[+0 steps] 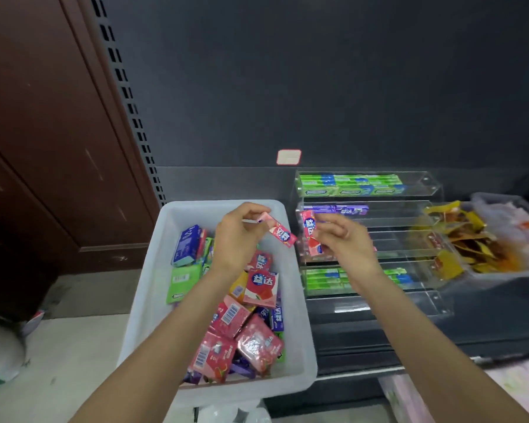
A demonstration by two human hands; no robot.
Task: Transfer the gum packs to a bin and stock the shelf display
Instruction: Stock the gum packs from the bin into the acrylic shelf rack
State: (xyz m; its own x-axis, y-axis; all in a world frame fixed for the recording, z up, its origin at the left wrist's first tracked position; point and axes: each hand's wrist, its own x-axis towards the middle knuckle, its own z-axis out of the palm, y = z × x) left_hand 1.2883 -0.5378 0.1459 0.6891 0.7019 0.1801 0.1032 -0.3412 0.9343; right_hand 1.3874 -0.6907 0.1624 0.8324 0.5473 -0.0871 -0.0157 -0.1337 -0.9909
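Two slim pink gum packs, left fingers point(251, 216) pinching one point(278, 230), right fingers point(327, 230) pinching another point(311, 232), white bin point(153, 270) below.

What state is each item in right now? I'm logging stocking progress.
Left hand: pinches a pink gum pack, tilted.
Right hand: holds another pink pack, upright at the display.
White bin: partly filled with mixed packs.
Acrylic display: partly stocked, bottom tier bare.

Dark grey back panel point(318, 87) with a slotted upright point(126, 96) at left. Brown wooden door point(43, 132) beside it. Pale, scuffed floor point(74, 346) below.
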